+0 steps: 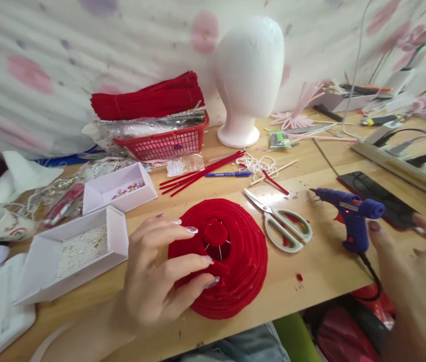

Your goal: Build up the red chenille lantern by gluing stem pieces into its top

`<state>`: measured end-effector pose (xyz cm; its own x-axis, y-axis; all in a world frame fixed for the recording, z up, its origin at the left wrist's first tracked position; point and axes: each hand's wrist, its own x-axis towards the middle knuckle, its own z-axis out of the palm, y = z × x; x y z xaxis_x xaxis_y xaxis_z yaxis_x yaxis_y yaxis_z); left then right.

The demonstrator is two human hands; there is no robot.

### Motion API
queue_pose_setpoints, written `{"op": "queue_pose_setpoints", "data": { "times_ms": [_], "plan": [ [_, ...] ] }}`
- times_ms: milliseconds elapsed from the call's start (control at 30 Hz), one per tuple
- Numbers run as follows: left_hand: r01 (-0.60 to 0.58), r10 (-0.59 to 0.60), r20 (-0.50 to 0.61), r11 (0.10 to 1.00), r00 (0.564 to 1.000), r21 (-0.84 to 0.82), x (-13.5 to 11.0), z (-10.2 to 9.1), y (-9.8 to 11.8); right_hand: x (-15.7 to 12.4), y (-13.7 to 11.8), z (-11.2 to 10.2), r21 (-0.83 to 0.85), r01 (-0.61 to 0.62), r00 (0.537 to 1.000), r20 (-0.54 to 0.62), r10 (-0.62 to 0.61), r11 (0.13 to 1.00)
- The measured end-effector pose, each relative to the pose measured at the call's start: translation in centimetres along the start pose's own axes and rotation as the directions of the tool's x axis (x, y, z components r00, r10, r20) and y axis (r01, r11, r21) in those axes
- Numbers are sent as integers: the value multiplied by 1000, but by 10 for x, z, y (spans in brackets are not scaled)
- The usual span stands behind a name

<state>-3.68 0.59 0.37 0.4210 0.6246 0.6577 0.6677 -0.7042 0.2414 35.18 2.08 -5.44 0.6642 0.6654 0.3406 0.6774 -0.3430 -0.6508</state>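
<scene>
A round piece of coiled red velvety strips (248, 246) lies on the table before me. Its centre has a small red disc (215, 233) with thin pale wires around it. My left hand (163, 271) rests on the left side of this piece, fingers spread, thumb and index fingertip near the inner opening. My right hand (416, 271), somewhat blurred, is at the right with thumb and fingers apart, just beside a blue hot glue gun (356, 241) and not gripping it. Between the red piece and the glue gun lie scissors (286, 229) with pale grey-green handles, blades partly open.
White boxes of beads (31, 271) and gems (95, 193) stand left. A red basket (171, 143) holds red stems. Behind are a white foam head (250, 75), loose red stems (201, 173) and a blue pen (228, 174). A phone (378, 198) and power strip (405, 166) lie right.
</scene>
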Motion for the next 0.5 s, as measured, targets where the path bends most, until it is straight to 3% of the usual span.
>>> {"op": "queue_pose_setpoints", "data": {
  "times_ms": [67, 133, 267, 400, 500],
  "plan": [
    [19, -20, 19, 1000, 1000, 14, -1, -1, 0, 14, -11, 10, -157, 72, 984, 174, -45, 985],
    [23, -24, 9, 998, 1000, 50, 0, -3, 0, 26, -17, 17, -219, 146, 959, 273, -83, 965],
    [137, -139, -42, 990, 989, -35, 4, -6, -3, 35, -19, 22, -171, 196, 945, 295, -140, 966],
    [396, -370, 140, 864, 918, -312, 6, -3, -4, 31, -19, 21, -83, 216, 937, 296, -183, 973],
    [442, -384, 224, 819, 896, -365, 8, 2, -5, 32, -14, 22, -143, 212, 942, 295, -163, 967]
  ]
}}
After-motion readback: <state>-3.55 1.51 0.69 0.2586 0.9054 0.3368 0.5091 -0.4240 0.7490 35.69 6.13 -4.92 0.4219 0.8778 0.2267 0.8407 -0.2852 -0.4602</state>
